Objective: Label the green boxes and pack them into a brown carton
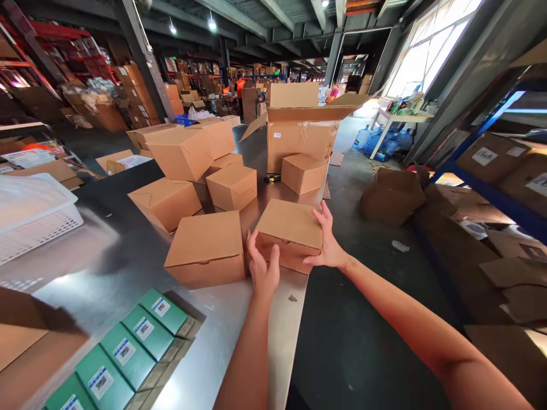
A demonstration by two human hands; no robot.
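Observation:
A closed cardboard box (290,216) rests near the right edge of the metal table, held between my two hands. My left hand (262,267) grips its front left corner, with the thumb against the front face. On the opposite side, my right hand (328,239) has fingers along the right side and the thumb low at the front corner. Just left of my left hand sits another closed cardboard box (207,242). Behind the held box are a smaller box (303,172), a yellow and black tool (272,179) and a large open carton (294,142).
Several closed boxes (179,151) are piled at the back left. Green boxes with labels (123,350) line the front left, and a white plastic basket (40,222) stands at far left. Blue-framed shelving (478,176) and an open carton (393,193) are right of the table.

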